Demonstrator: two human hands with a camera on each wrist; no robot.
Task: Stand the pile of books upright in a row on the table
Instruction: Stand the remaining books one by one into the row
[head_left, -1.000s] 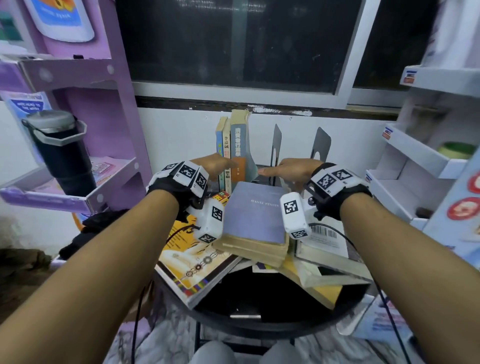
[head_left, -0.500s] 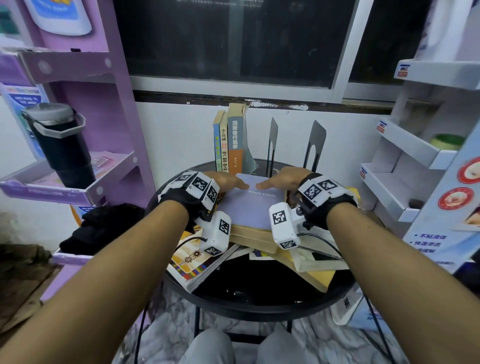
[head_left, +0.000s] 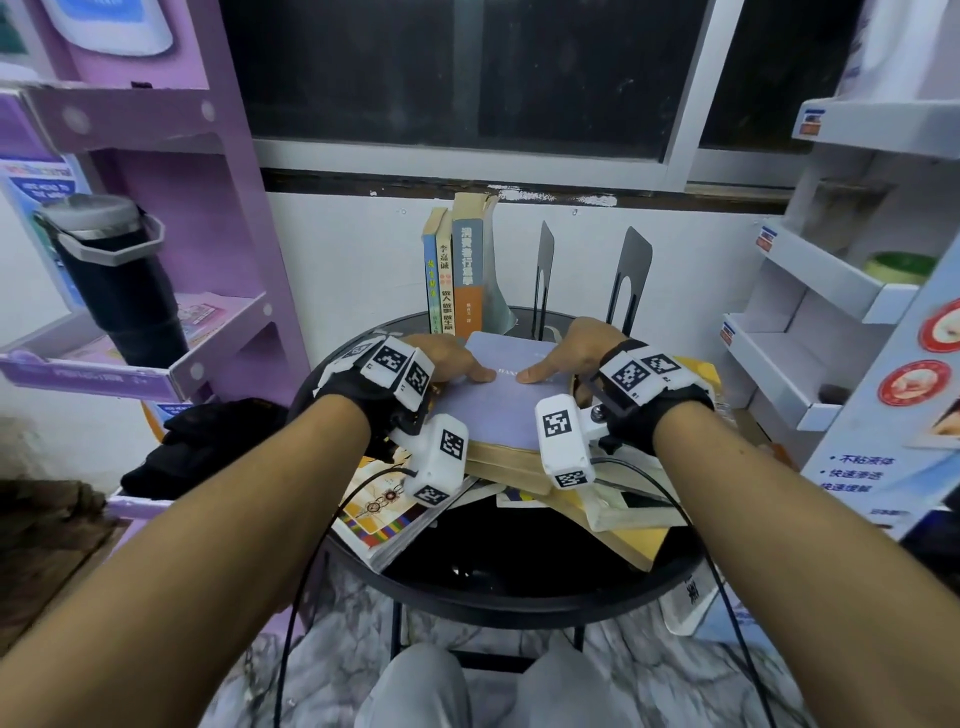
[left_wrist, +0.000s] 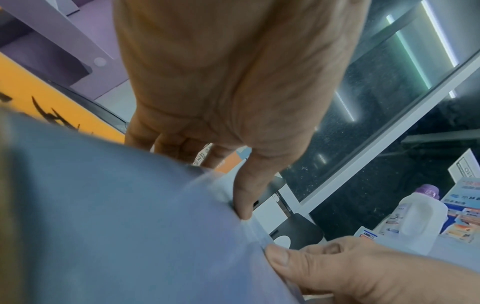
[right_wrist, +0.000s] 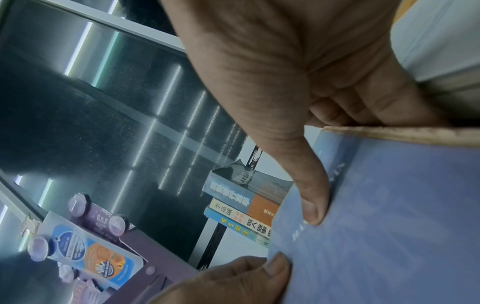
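Head view: blue book (head_left: 501, 395) lies flat on top of the pile (head_left: 545, 483), centre of frame, on the round black table (head_left: 519, 592). Its long axis runs from lower centre toward upper centre, tilted slightly right at the far end. Cover faces up; title lettering sits under the thumbs, partly covered.

Left hand (head_left: 447, 358) grips the book's left far corner: thumb on the cover, fingers curled over the edge and down the side. Left wrist view confirms this: thumb (left_wrist: 245, 197) presses the cover, other fingers go below the edge.

Right hand (head_left: 576, 348) grips the right far corner the same way. Right wrist view: thumb (right_wrist: 311, 205) flat on the cover near the lettering, fingers wrapped over the yellowed page edge. The two thumb tips almost meet mid-cover.

Under the blue book: a thick book with yellowed pages, then more books splayed at different angles. A yellow-covered one (head_left: 384, 499) sticks out toward lower left; pale ones stick out to the right.

Upper centre, at the table's back: three books (head_left: 457, 275) stand upright, spines facing the camera, touching each other. Just right of them, two black bookends (head_left: 587, 280) stand upright, apart from each other.

Left of frame: purple shelf (head_left: 171, 332) with a black flask (head_left: 119, 280). Right of frame: white shelf (head_left: 810, 322).
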